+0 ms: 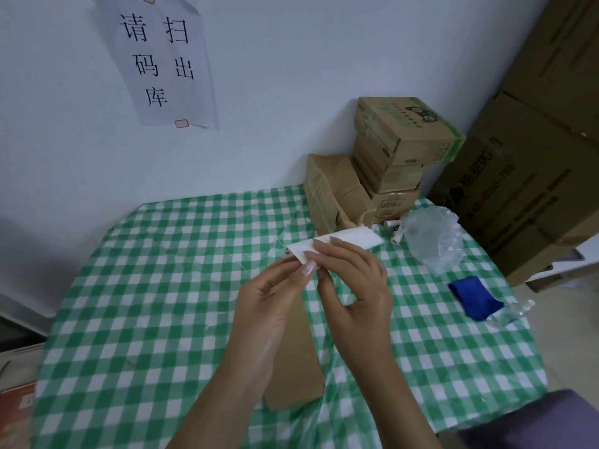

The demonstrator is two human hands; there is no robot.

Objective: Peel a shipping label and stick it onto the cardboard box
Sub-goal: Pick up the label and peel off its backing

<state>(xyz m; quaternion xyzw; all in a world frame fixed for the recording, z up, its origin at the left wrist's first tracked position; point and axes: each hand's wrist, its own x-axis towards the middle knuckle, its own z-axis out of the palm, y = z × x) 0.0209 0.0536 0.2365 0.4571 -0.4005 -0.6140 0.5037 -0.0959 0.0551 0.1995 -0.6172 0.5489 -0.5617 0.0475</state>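
Note:
A white shipping label [351, 240] is held up above the table, its blank back facing me. My left hand [272, 303] pinches its near left corner between thumb and fingers. My right hand [353, 283] grips the same end, fingers lying over the top of the label. Below both hands a flat brown cardboard box [296, 361] lies on the green-and-white checked tablecloth [155, 286], partly hidden by my forearms.
A stack of small cardboard boxes [398, 153] and a taped parcel [334, 192] stand at the back right by the wall. Crumpled clear plastic [434, 238], small white tubes [395, 228] and a blue cloth [473, 296] lie at the right. Large cartons [534, 176] stand beyond the table's right edge.

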